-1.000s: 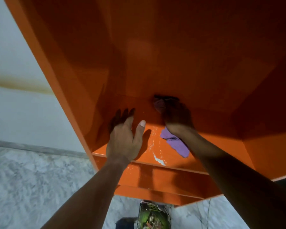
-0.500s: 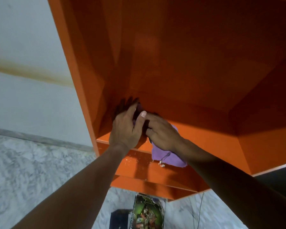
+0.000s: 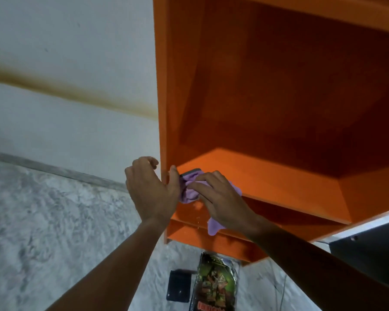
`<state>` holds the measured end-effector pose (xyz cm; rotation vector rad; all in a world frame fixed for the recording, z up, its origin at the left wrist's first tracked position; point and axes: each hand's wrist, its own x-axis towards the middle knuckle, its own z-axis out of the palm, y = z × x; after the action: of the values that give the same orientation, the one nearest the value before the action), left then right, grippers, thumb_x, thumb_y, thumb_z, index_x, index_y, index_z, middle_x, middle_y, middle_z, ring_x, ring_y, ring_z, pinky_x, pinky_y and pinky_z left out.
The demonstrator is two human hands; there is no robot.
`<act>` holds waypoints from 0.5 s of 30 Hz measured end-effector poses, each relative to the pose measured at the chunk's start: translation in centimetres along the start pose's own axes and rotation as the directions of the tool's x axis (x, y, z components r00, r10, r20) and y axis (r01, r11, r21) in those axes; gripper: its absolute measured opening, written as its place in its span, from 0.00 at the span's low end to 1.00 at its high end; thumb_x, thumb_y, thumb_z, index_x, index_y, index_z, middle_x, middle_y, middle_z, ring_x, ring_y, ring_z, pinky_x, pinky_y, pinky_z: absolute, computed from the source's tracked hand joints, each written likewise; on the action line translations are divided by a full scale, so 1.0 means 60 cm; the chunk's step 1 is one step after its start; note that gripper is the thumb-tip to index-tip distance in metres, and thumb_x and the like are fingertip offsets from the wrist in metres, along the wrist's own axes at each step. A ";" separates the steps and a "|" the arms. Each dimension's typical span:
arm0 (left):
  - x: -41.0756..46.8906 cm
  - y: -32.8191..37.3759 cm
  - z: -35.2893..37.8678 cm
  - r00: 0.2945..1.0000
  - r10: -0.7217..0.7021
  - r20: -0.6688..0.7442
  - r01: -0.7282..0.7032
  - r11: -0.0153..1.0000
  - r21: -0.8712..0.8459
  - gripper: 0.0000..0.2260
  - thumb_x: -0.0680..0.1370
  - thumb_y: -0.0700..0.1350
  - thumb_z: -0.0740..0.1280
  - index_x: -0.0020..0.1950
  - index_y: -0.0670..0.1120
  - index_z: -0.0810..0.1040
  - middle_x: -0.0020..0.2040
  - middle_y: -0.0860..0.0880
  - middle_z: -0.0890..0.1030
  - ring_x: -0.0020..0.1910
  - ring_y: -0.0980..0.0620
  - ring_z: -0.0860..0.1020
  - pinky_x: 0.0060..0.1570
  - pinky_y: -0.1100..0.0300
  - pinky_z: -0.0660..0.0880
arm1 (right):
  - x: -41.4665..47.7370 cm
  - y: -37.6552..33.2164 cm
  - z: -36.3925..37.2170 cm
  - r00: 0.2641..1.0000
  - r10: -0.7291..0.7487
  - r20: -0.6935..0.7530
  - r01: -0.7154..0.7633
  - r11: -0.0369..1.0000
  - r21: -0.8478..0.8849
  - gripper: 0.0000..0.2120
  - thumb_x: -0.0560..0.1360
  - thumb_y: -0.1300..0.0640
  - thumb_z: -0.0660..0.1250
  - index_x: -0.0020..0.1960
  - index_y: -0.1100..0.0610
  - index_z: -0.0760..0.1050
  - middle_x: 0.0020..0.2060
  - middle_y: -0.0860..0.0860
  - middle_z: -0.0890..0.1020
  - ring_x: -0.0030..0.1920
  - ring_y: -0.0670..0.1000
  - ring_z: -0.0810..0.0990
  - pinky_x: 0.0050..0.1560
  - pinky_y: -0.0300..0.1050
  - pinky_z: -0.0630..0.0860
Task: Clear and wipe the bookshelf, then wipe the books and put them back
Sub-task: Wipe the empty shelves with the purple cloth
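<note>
Looking up into the orange bookshelf, I lose a fair bit: its top and right side run out of frame, the forearms cover most of the lower compartment, and a grey-edged thing poking from under the purple cloth is too covered to ID. Left hand straddles the front edge of the left side panel, fingers curled round the wall side, thumb on the inner side touching the cloth; reads as a grip on the panel. Right hand has bent fingers bunching the cloth down on the front-left corner of the shelf board, w/ a tail of cloth hanging over the board's front edge. Compartment above that board is deep, open to the right and back, dark toward the rear. Wall sits just beside the panel on the left. Below, on the marble floor, a green-cover book lies cut by the bottom edge, just beside a dark flat item I can't ID. A dark box at right is cropped.
</note>
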<state>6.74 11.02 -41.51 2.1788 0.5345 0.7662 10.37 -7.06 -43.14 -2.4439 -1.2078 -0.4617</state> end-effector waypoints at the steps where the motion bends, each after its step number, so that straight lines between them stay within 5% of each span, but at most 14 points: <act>1: 0.014 0.002 -0.001 0.999 -0.047 0.011 0.046 0.999 0.029 0.17 0.77 0.56 0.69 0.59 0.46 0.74 0.55 0.47 0.77 0.56 0.45 0.72 0.53 0.46 0.73 | 0.015 -0.003 0.000 0.999 -0.004 -0.038 0.004 1.000 0.012 0.14 0.76 0.65 0.68 0.61 0.58 0.78 0.55 0.59 0.80 0.50 0.59 0.75 0.52 0.53 0.73; 3: 0.038 -0.003 -0.002 0.997 -0.034 0.071 0.029 0.997 0.071 0.19 0.79 0.57 0.68 0.64 0.48 0.76 0.61 0.46 0.77 0.61 0.45 0.71 0.57 0.48 0.69 | 0.058 0.005 -0.001 0.989 0.016 -0.146 -0.012 1.000 0.026 0.15 0.76 0.66 0.66 0.62 0.58 0.78 0.56 0.60 0.80 0.51 0.60 0.75 0.54 0.52 0.71; 6: 0.054 -0.020 0.000 0.974 0.182 0.134 -0.200 0.971 0.131 0.13 0.81 0.53 0.66 0.60 0.48 0.83 0.60 0.46 0.80 0.62 0.46 0.71 0.56 0.49 0.67 | 0.128 0.043 -0.008 0.943 0.216 -0.253 -0.216 0.976 0.028 0.13 0.77 0.62 0.60 0.59 0.61 0.77 0.52 0.61 0.79 0.50 0.62 0.76 0.53 0.52 0.68; 10: 0.061 -0.039 0.007 0.942 0.311 0.127 -0.326 0.937 0.123 0.11 0.81 0.49 0.65 0.56 0.46 0.85 0.56 0.47 0.82 0.61 0.47 0.72 0.53 0.51 0.68 | 0.209 0.110 0.003 0.766 0.553 -0.327 -0.516 0.833 0.200 0.16 0.78 0.60 0.58 0.62 0.61 0.78 0.57 0.63 0.79 0.57 0.64 0.75 0.56 0.53 0.69; 12: 0.065 -0.046 0.010 0.928 0.354 0.121 -0.365 0.926 0.093 0.11 0.80 0.48 0.65 0.55 0.46 0.84 0.55 0.47 0.81 0.59 0.48 0.73 0.52 0.52 0.69 | 0.250 0.146 0.020 0.724 0.638 -0.264 -0.601 0.770 0.214 0.20 0.80 0.50 0.57 0.63 0.60 0.79 0.59 0.63 0.80 0.60 0.64 0.76 0.59 0.55 0.71; 15: 0.072 -0.056 0.014 0.906 0.410 0.108 -0.418 0.906 0.063 0.11 0.80 0.48 0.65 0.54 0.46 0.85 0.53 0.48 0.80 0.58 0.48 0.73 0.51 0.55 0.66 | 0.292 0.182 0.066 0.706 0.707 -0.036 -0.707 0.707 0.007 0.24 0.81 0.40 0.54 0.63 0.55 0.79 0.60 0.60 0.81 0.60 0.63 0.79 0.59 0.57 0.75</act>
<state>10.01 15.23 -43.02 2.4293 0.0486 0.8691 29.78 0.64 -40.80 -2.6374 -0.1644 -0.2659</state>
